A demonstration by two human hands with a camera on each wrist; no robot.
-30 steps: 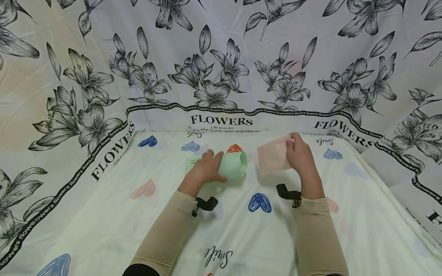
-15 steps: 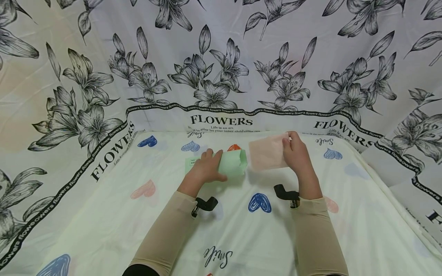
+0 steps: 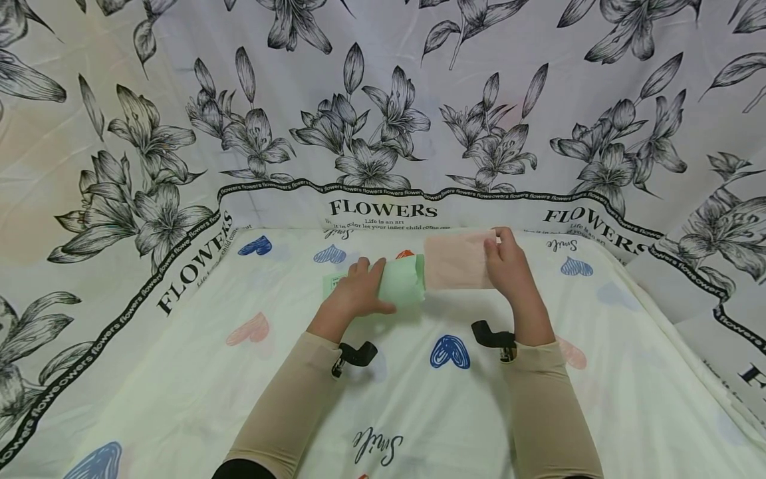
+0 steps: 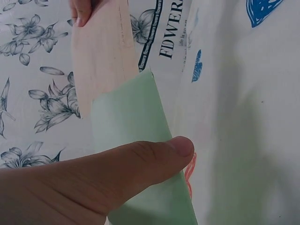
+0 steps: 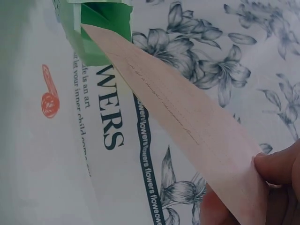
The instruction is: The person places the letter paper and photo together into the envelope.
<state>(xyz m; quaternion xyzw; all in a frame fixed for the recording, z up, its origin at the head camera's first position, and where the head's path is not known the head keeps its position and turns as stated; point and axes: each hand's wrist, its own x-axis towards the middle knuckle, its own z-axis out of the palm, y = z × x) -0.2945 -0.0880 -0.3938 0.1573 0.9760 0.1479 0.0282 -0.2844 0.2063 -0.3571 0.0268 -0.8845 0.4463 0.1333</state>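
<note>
My left hand [image 3: 356, 295] grips a pale green paper envelope [image 3: 402, 281], its thumb lying across the near face in the left wrist view. The envelope's right end gapes, with its darker green inside visible in the right wrist view. Between thumb and fingers, my right hand [image 3: 512, 271] pinches the right edge of a pale pink card [image 3: 457, 262]. A line of thin cursive print runs along the card [image 5: 159, 103], which bows slightly. Its left end is right at the envelope's open mouth, overlapping it in the right wrist view. My left fingertips are hidden behind the envelope in the left wrist view.
Below the hands spreads a pale cloth [image 3: 287, 392] printed with hearts and "Smile" lettering. A white curtain [image 3: 413, 40] with black lilies and a "FLOWERS" border rises behind and around it. Black wrist mounts [image 3: 359, 354] sit on both wrists.
My right hand has brought the pink card leftward and levelled it, closing the gap to the envelope's mouth. My left hand and the green envelope have hardly moved.
</note>
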